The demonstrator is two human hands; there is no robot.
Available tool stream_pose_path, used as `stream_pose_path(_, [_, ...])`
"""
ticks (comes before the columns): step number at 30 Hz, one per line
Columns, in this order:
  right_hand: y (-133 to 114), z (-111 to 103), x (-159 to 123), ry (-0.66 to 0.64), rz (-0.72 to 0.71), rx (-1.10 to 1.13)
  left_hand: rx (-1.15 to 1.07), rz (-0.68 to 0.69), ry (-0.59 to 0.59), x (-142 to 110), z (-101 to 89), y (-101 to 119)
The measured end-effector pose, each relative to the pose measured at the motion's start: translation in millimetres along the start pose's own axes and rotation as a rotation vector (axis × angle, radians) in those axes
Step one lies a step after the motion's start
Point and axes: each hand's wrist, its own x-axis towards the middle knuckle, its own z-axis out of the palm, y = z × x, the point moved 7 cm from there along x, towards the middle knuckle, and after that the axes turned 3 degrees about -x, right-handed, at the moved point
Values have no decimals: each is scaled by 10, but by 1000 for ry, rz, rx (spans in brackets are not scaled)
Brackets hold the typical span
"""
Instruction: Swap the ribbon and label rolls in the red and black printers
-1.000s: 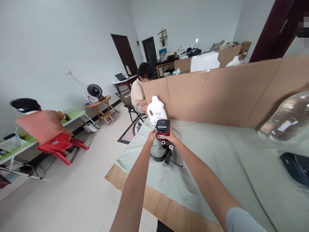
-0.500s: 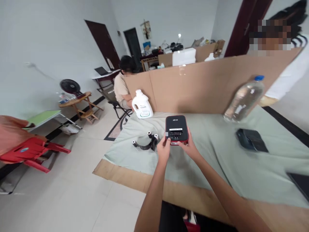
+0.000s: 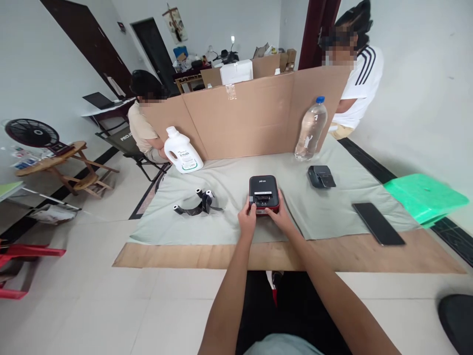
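A compact black portable printer [image 3: 263,189] with a red lower edge and a slot in its top is gripped at its near corners. My left hand [image 3: 247,215] closes on the near left corner, thumb on top. On the near right corner, my right hand [image 3: 279,213] holds on with its thumb along the front edge. Whether the printer rests on the cloth or hovers just over it, I cannot tell. Left of it lies a black ribbon [image 3: 197,207] with white-ended spools, touched by neither hand.
A pale green cloth [image 3: 229,172] covers the table. A white jug [image 3: 183,152] and a water bottle [image 3: 311,129] stand before a cardboard partition [image 3: 251,116]. To the right are a dark small device [image 3: 320,176] and a black phone [image 3: 379,223]. Two people sit beyond.
My view has swung right, bringing the phone and a green plastic bag fully into sight. Both hands keep their hold on the printer, which appears lower and nearer the cloth.
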Motion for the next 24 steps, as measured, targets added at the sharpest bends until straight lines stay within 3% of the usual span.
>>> stream_pose_path(6, [65, 36, 23, 13, 15, 4, 8, -56, 22, -43, -5, -24])
stream_pose_path(17, [79, 56, -10, 63, -25, -37, -87, -5, 15, -117, 4, -180])
stream_pose_path(24, [-4, 39, -35, 81, -45, -38, -101, 7, 13, -116, 4, -153])
